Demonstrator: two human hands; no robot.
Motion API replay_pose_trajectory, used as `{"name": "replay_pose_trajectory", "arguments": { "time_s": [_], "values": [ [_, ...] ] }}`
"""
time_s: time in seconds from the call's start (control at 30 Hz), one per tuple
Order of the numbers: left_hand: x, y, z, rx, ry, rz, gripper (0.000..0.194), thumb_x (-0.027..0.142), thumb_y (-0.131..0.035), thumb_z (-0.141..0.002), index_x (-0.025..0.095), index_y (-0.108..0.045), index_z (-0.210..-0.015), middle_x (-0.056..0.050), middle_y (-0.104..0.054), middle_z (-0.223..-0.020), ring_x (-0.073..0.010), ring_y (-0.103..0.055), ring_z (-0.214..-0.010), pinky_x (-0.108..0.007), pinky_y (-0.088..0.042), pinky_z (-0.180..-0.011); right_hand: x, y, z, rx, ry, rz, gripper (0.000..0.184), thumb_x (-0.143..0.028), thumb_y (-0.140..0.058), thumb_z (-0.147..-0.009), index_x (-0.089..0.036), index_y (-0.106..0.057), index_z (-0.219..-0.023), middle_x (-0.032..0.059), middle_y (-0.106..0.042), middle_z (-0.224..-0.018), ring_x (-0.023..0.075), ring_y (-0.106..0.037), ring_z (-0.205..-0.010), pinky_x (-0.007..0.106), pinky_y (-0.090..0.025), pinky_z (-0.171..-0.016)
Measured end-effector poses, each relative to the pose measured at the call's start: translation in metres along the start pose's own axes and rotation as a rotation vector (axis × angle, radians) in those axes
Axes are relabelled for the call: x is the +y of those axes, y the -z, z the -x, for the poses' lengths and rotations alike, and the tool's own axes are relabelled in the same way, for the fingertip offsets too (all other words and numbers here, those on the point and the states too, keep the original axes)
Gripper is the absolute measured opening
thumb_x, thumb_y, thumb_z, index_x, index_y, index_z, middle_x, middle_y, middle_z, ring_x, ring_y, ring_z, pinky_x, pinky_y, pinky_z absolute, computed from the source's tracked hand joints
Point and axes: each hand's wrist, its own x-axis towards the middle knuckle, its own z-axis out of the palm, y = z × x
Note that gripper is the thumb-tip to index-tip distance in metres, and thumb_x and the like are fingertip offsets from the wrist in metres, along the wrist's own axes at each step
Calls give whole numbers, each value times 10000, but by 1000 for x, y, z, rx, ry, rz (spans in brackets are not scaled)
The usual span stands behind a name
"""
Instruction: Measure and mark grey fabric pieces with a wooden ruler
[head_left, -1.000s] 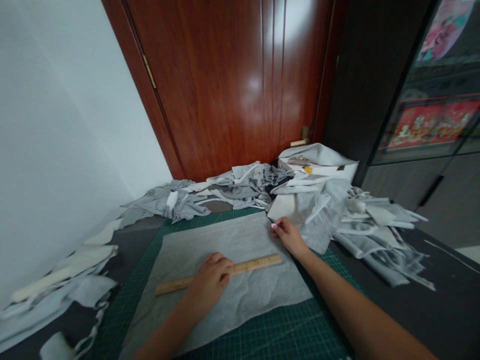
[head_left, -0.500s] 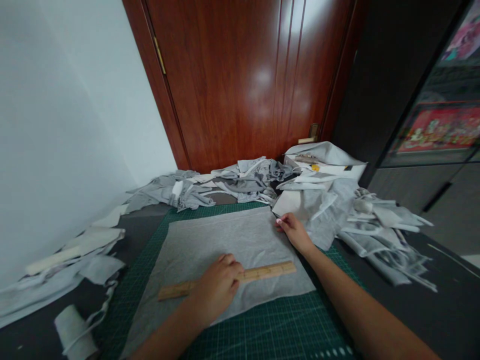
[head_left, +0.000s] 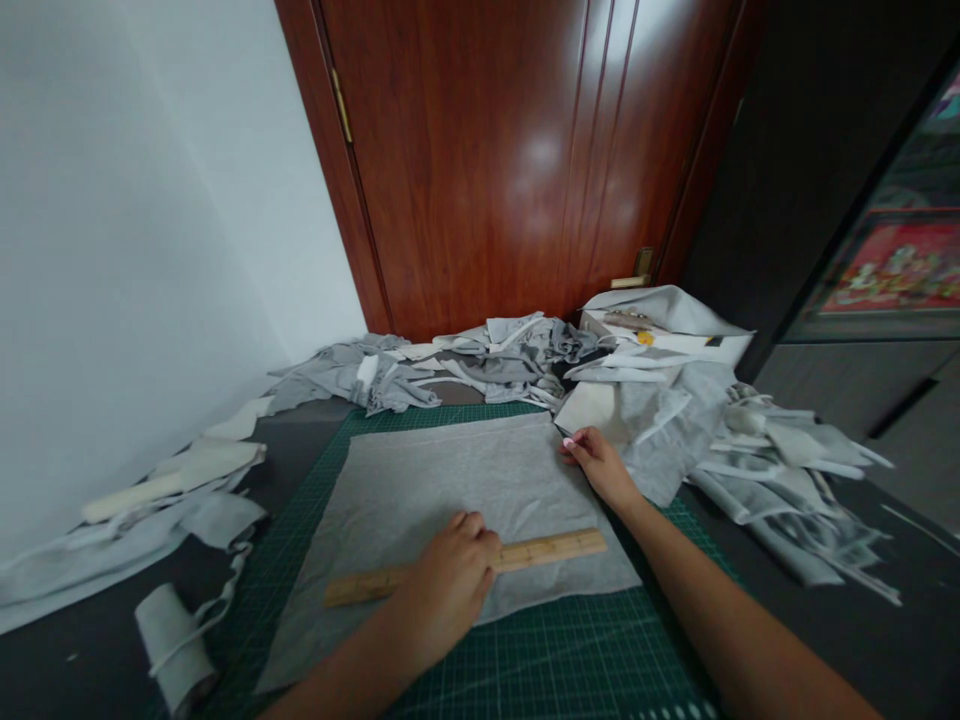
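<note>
Left hand (head_left: 456,572) clamped round ruler (head_left: 553,550), lower centre, on cloth (head_left: 450,470); right hand (head_left: 600,470) at cloth's right edge, can't tell if pinching; likely aligning step; next calls for steady ruler.

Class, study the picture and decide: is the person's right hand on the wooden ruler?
No, the left hand is on the wooden ruler, while the right hand is near a corner of the grey cloth.

I watch through one head-worn camera, looking forward and down across the green mat (head_left: 555,660), with the left hand (head_left: 454,580) and right hand (head_left: 600,470) near me and the reddish door (head_left: 480,170) farther off, straight ahead.
</note>
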Motion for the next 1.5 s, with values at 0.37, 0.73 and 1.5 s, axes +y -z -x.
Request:
{"name": "replay_pose_trajectory", "arguments": {
  "time_s": [0.37, 0.73, 1.5],
  "values": [
    [7, 2, 5, -18, -5, -11, 151, 102, -480, -847, 169, -614, -869, -63, -574, -1000, -213, -503, -1009, -347, -438, -870, -2, 0, 1, 8, 7, 20, 413, -613, -641, -684, -233, -492, -749, 7, -587, -713, 224, -641, -724, 399, -561, -672],
    [8, 1, 4, -31, 7, -8, 165, 96, -479, -838, 166, -622, -882, -68, -579, -1007, -219, -506, -1010, -353, -436, -870, 0, -1, 0, 6, 2, 2, 390, -596, -639, -696, -243, -487, -761, -2, -582, -731, 225, -648, -758, 396, -564, -689],
    [18, 2, 10, -15, -35, -15, 344, 364, -670, -784, 170, -580, -1053, -90, -550, -1130, -273, -458, -1096, -410, -405, -934, 0, 0, 1, -20, 0, 6, 368, -580, -629, -710, -247, -482, -768, 0, -596, -742, 229, -647, -761, 409, -555, -707]
  ]
}}
